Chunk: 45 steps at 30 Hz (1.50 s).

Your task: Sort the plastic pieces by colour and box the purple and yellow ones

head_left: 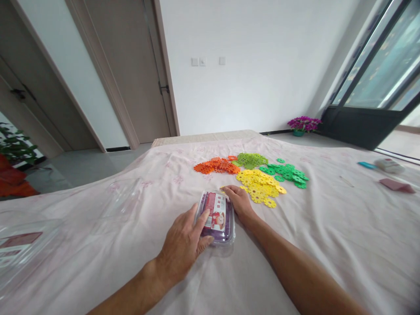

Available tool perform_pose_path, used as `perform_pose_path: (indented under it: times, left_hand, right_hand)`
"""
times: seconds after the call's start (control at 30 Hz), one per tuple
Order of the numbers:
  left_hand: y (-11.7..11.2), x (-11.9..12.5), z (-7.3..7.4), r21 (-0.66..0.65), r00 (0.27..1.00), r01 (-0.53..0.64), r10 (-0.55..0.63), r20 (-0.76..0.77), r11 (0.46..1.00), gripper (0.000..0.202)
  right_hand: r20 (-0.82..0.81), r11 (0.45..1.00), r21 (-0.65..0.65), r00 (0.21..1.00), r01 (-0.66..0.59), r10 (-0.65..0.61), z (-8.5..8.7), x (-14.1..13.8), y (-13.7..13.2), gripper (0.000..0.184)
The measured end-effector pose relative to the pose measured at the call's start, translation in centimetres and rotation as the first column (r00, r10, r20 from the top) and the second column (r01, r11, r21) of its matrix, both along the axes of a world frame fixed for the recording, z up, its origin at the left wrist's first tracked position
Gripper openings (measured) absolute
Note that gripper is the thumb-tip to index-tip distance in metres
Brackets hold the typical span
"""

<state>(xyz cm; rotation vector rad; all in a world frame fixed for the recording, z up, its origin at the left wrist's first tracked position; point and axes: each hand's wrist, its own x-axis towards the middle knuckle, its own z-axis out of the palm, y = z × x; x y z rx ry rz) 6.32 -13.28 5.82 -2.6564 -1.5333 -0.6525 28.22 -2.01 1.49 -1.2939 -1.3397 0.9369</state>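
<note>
A clear plastic box (226,235) with a red-and-white label on its lid lies on the cloth in front of me; purple pieces show through it. My left hand (183,238) grips its left side, with a finger over the lid and the thumb at the near edge. At the far right corner, my right hand (240,202) curls its fingers against the box's rim. Just beyond the box are loose flower-shaped plastic discs in piles: yellow discs (259,183), orange discs (216,165), light green discs (251,159) and dark green discs (290,173).
Clear plastic containers, one with a label (19,247), stand at the left on the pink-white cloth (157,236). At the right lie a white packet (389,166), a blue item (366,165) and a dusty-pink item (397,185). Magenta flowers (304,124) stand by the wall.
</note>
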Motion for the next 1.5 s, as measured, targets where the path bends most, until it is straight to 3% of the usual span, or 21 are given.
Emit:
perform_pose_path:
  times: [0.17,0.27,0.37,0.57,0.87,1.03,1.17,1.23,1.37,1.5]
  left_hand:
    - [-0.6,0.9,-1.0,0.256,0.968,0.169,-0.111,-0.227,0.952,0.074]
    - [-0.4,1.5,-1.4,0.311,0.944,0.241,-0.148,-0.294,0.919,0.051]
    - [0.0,1.9,-1.8,0.348,0.939,0.242,-0.128,-0.32,0.906,0.044]
    - [2.2,0.9,-2.2,0.347,0.947,0.057,0.059,-0.315,0.936,0.045]
    - [10.4,-4.4,-2.2,0.269,0.902,-0.234,0.312,-0.299,0.934,0.051]
    - [13.7,-5.3,-1.9,0.192,0.842,-0.454,0.489,-0.229,0.87,0.054]
    - [12.2,-4.7,-0.4,0.267,0.878,-0.397,0.448,-0.168,0.878,0.064]
    - [10.7,-5.1,0.7,0.342,0.872,-0.402,0.469,-0.142,0.85,0.065]
    - [8.2,-8.1,2.3,0.366,0.793,-0.503,0.586,-0.164,0.783,0.065]
    - [7.1,-12.0,2.4,0.243,0.728,-0.618,0.661,-0.182,0.748,0.062]
  right_hand:
    - [0.01,0.999,0.052,1.0,0.015,-0.016,-0.2,-0.2,0.2,0.037]
    - [0.073,0.997,0.071,0.997,0.011,-0.016,0.3,-0.2,0.1,0.037]
    - [0.085,0.997,0.079,0.996,-0.021,0.015,0.7,0.0,-0.2,0.042]
    - [-0.015,0.995,-0.009,0.995,-0.098,0.098,0.5,0.0,-0.8,0.055]
    - [0.312,0.987,-0.017,0.937,-0.158,0.155,-0.9,-0.2,0.1,0.039]
    - [0.386,0.988,0.012,0.912,-0.156,0.139,-1.3,0.0,0.2,0.036]
    - [0.401,0.987,0.016,0.905,-0.161,0.141,-1.4,0.1,0.3,0.037]
    - [0.417,0.987,0.02,0.898,-0.161,0.138,-1.4,0.1,0.3,0.036]
    - [0.452,0.985,0.046,0.882,-0.168,0.13,-1.3,0.1,0.3,0.035]
    - [0.478,0.981,0.06,0.868,-0.185,0.135,-1.1,0.1,0.2,0.036]
